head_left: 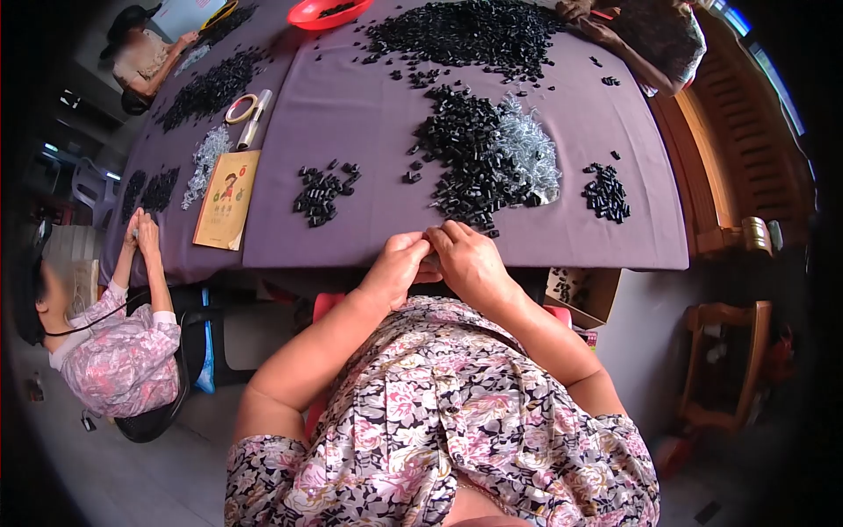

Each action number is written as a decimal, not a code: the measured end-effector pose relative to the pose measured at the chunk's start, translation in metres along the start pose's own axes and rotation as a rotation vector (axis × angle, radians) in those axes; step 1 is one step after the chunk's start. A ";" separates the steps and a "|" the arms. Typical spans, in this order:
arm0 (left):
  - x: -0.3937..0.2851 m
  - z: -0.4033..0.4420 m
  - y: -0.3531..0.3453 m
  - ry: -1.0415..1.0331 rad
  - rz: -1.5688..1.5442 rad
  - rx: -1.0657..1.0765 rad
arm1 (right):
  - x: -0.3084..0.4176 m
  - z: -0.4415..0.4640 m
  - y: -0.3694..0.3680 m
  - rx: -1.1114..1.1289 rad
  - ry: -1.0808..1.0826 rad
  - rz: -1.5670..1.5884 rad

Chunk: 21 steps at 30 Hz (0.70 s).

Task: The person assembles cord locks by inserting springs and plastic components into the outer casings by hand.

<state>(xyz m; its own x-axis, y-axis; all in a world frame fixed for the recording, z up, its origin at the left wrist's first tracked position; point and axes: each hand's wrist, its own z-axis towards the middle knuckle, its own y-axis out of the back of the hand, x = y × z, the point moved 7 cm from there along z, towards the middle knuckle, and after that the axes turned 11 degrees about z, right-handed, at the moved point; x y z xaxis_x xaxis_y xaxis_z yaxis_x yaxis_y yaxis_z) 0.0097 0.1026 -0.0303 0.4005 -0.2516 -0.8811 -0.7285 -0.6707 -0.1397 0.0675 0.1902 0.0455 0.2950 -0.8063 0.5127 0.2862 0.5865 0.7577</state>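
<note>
My left hand (407, 260) and my right hand (464, 255) meet at the table's front edge, fingers closed and pressed together. Whatever sits between the fingertips is too small and too covered to name. Just beyond them lies a heap of small black plastic parts (461, 145). Against its right side rests a pile of clear, shiny small pieces (527, 149). A smaller group of black parts (323, 195) lies to the left, and another small group (606, 193) to the right.
A purple cloth (369, 114) covers the table. A big black heap (465, 35) and a red bowl (327, 12) are at the far side. Left are a yellow booklet (226, 200) and a tape roll (240, 109). Other people sit around. A cardboard box (597, 299) stands below right.
</note>
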 end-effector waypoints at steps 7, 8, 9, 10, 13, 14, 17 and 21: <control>0.005 -0.001 0.002 -0.036 -0.020 -0.007 | 0.000 0.001 0.000 0.016 0.009 -0.034; 0.005 -0.001 0.000 -0.049 -0.045 -0.018 | 0.000 0.001 -0.001 0.020 0.012 -0.041; 0.004 -0.001 -0.003 -0.071 -0.073 -0.030 | 0.000 0.001 -0.001 0.024 0.014 -0.047; -0.001 -0.004 -0.007 -0.091 -0.101 -0.046 | 0.000 0.001 -0.001 0.013 0.018 -0.045; 0.003 -0.003 -0.005 -0.108 -0.176 -0.038 | -0.002 -0.001 -0.001 -0.040 0.012 0.005; 0.006 -0.002 -0.003 -0.110 -0.200 -0.022 | -0.002 -0.001 0.000 -0.057 0.004 0.043; 0.006 -0.002 0.002 -0.133 -0.260 -0.024 | -0.002 0.002 0.007 -0.068 -0.063 0.214; -0.029 -0.020 -0.002 -0.151 -0.307 -0.032 | -0.009 0.003 0.006 -0.104 -0.236 0.674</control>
<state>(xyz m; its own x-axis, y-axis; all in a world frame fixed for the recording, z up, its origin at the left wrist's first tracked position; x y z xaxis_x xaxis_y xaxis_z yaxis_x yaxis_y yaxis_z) 0.0106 0.0972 0.0042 0.5095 0.0701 -0.8576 -0.5682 -0.7211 -0.3965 0.0633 0.2009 0.0466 0.2365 -0.2548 0.9376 0.2002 0.9571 0.2096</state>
